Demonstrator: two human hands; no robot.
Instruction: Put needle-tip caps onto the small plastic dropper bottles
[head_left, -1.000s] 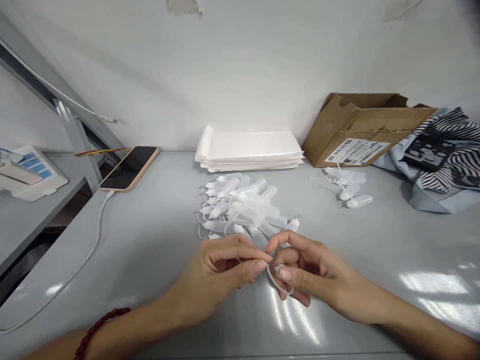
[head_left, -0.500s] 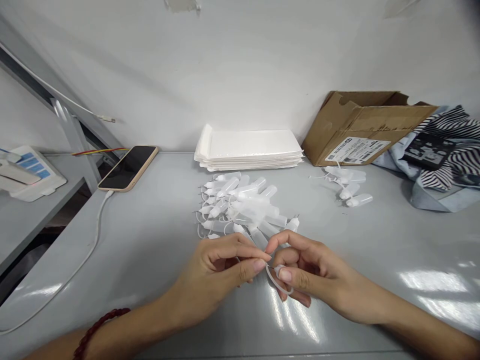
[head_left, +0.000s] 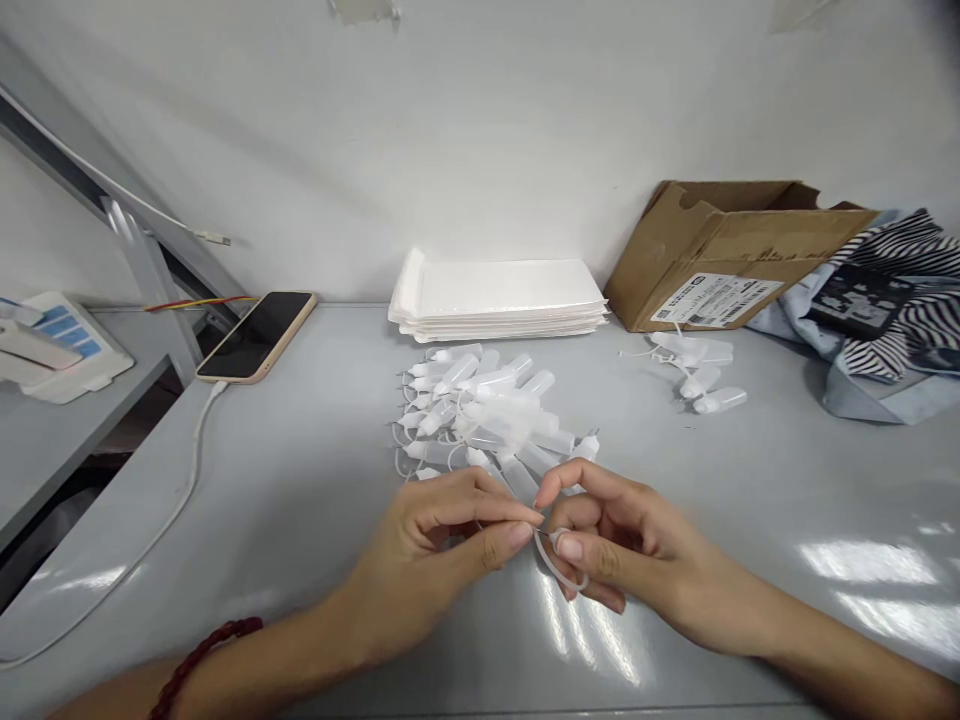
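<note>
Between the thumb and fingers of my right hand [head_left: 634, 545] is a white needle-tip cap [head_left: 556, 537], its thin metal needle pointing left; whatever lies below it is hidden by the fingers. A white flexible strap [head_left: 561, 578] loops from that cap round to the needle's tip. My left hand [head_left: 446, 545] pinches at the needle's tip, where the strap's end is covered by thumb and fingertips. Just beyond both hands lies a pile of translucent needle-tip bottles [head_left: 502, 405], many with looped straps.
A stack of white padded envelopes [head_left: 502, 290] stands against the wall. To its right are an open cardboard box [head_left: 697, 260], several separate bottles [head_left: 701, 380] and striped cloth [head_left: 892, 310]. A phone [head_left: 256, 335] with a charging cable [head_left: 196, 450] lies on the left.
Almost nothing differs. Both hands keep their pinch, and the right index finger has shifted very slightly to the right.
</note>
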